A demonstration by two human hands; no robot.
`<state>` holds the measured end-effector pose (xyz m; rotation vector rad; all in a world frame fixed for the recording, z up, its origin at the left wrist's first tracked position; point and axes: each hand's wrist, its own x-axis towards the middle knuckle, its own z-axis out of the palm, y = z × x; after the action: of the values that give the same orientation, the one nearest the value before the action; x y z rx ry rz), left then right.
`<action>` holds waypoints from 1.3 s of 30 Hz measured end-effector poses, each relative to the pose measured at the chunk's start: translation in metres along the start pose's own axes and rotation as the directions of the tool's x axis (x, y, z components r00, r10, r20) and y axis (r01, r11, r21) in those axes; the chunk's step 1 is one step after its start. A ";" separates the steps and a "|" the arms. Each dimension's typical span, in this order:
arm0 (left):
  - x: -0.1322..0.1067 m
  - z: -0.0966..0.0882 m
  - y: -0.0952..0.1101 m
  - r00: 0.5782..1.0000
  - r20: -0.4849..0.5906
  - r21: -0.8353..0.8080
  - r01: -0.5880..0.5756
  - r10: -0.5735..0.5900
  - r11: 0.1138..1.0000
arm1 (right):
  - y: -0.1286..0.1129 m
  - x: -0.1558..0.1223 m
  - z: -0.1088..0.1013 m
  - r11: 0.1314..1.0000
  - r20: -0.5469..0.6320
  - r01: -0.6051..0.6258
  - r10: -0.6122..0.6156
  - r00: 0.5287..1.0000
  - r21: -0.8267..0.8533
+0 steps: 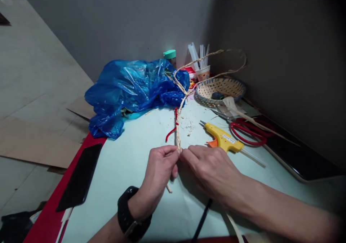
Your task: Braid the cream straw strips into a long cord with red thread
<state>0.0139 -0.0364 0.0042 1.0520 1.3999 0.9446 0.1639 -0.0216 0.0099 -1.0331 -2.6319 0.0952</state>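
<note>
A pale braided straw cord (178, 127) runs up the middle of the table and forms a large loop at the far end. My left hand (163, 163), with a black watch on its wrist, pinches the cord's near end between thumb and fingers. Pressed against the same spot is my right hand (208, 163), its fingers closed on the braid too. A red fuzzy wire (171, 133) lies along and partly round the cord. Below my left hand a loose straw end (169, 188) sticks out. My fingers hide the very end of the braid.
A yellow glue gun (223, 138) and red-handled scissors (248, 131) lie at right, near a dark tablet (305, 156). Behind are a woven basket (221, 88), a cup of glue sticks (203, 73) and a blue plastic bag (129, 88). A black phone (80, 176) lies at the left edge.
</note>
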 end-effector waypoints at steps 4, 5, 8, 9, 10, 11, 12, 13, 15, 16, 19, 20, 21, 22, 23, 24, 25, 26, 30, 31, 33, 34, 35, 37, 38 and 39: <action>-0.003 -0.005 0.000 0.994 0.094 -0.123 -0.039 0.051 0.992 | -0.009 -0.004 0.013 0.983 -0.109 0.105 -0.122 0.987 -0.148; -0.003 -0.006 0.000 0.993 0.108 -0.147 -0.036 0.052 0.989 | -0.011 -0.004 0.014 0.970 -0.116 0.132 -0.157 0.981 -0.202; -0.003 -0.011 0.001 0.990 0.138 -0.191 0.000 0.027 0.982 | -0.016 -0.004 0.010 0.945 -0.076 0.229 -0.253 0.965 -0.234; -0.003 -0.012 0.002 0.989 0.149 -0.211 0.014 0.018 0.977 | -0.016 -0.003 0.006 0.957 -0.050 0.243 -0.253 0.966 -0.160; -0.002 -0.013 0.002 0.987 0.160 -0.236 0.024 0.014 0.972 | -0.014 -0.002 0.000 0.971 -0.028 0.236 -0.238 0.971 -0.046; -0.002 -0.014 0.003 0.985 0.170 -0.261 0.032 0.013 0.965 | -0.012 0.000 -0.006 0.976 -0.017 0.201 -0.200 0.980 0.090; -0.002 -0.016 0.003 0.984 0.180 -0.277 0.038 0.013 0.960 | -0.009 0.002 -0.012 0.967 -0.031 0.133 -0.130 0.991 0.218; -0.002 -0.017 0.004 0.982 0.188 -0.285 0.043 0.012 0.958 | -0.004 0.004 -0.017 0.947 -0.057 0.048 -0.031 0.998 0.319; -0.001 -0.019 0.005 0.981 0.192 -0.275 0.051 0.003 0.960 | 0.006 0.011 -0.025 0.891 -0.085 -0.126 0.180 0.980 0.437; -0.001 -0.020 0.006 0.980 0.197 -0.268 0.057 -0.003 0.962 | 0.011 0.015 -0.025 0.854 -0.041 -0.190 0.239 0.970 0.484; -0.001 -0.021 0.008 0.973 0.232 -0.278 0.055 0.011 0.959 | 0.020 0.023 -0.018 0.663 0.264 -0.289 0.140 0.954 0.691; -0.001 -0.020 0.008 0.970 0.242 -0.286 0.050 0.021 0.957 | 0.020 0.024 -0.014 0.573 0.334 -0.323 0.090 0.938 0.753; -0.001 -0.020 0.009 0.969 0.246 -0.289 0.041 0.032 0.956 | 0.019 0.026 -0.010 0.492 0.374 -0.358 0.069 0.925 0.794; -0.002 -0.019 0.009 0.970 0.241 -0.283 0.028 0.042 0.959 | 0.018 0.026 -0.006 0.436 0.394 -0.385 0.073 0.916 0.813; -0.003 -0.018 0.009 0.972 0.230 -0.271 0.012 0.053 0.962 | 0.017 0.026 -0.003 0.412 0.394 -0.395 0.092 0.915 0.821; -0.003 -0.018 0.009 0.973 0.222 -0.261 -0.003 0.063 0.965 | 0.015 0.026 -0.001 0.415 0.383 -0.392 0.108 0.917 0.821; -0.004 -0.017 0.008 0.973 0.218 -0.254 -0.013 0.070 0.967 | 0.014 0.025 0.000 0.435 0.370 -0.383 0.119 0.922 0.815; -0.005 -0.017 0.007 0.974 0.214 -0.251 -0.018 0.074 0.968 | 0.013 0.025 0.000 0.463 0.357 -0.374 0.128 0.925 0.803; -0.006 -0.018 0.003 0.975 0.202 -0.217 -0.047 0.092 0.975 | 0.014 0.024 0.000 0.520 0.335 -0.378 0.179 0.925 0.766; -0.007 -0.019 0.003 0.975 0.203 -0.196 -0.054 0.094 0.979 | 0.014 0.024 0.000 0.518 0.333 -0.379 0.183 0.925 0.767; -0.007 -0.019 0.003 0.973 0.210 -0.152 -0.061 0.093 0.986 | 0.015 0.025 -0.001 0.517 0.334 -0.377 0.178 0.926 0.769; -0.007 -0.020 0.003 0.974 0.208 -0.132 -0.061 0.088 0.989 | 0.015 0.025 -0.001 0.527 0.337 -0.374 0.168 0.926 0.763; -0.007 -0.020 0.004 0.975 0.206 -0.112 -0.061 0.084 0.992 | 0.016 0.026 -0.002 0.546 0.341 -0.370 0.159 0.927 0.752; -0.007 -0.020 0.005 0.977 0.200 -0.076 -0.059 0.074 0.995 | 0.017 0.026 -0.005 0.604 0.334 -0.345 0.135 0.933 0.719; -0.008 -0.021 0.006 0.978 0.197 -0.064 -0.056 0.068 0.996 | 0.017 0.026 -0.007 0.641 0.320 -0.318 0.117 0.940 0.699; -0.008 -0.021 0.006 0.979 0.194 -0.055 -0.052 0.062 0.997 | 0.017 0.025 -0.008 0.687 0.296 -0.285 0.106 0.949 0.669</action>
<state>-0.0060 -0.0417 0.0141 1.1211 1.1845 0.8879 0.1603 0.0074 0.0212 -1.0351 -2.2872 1.2502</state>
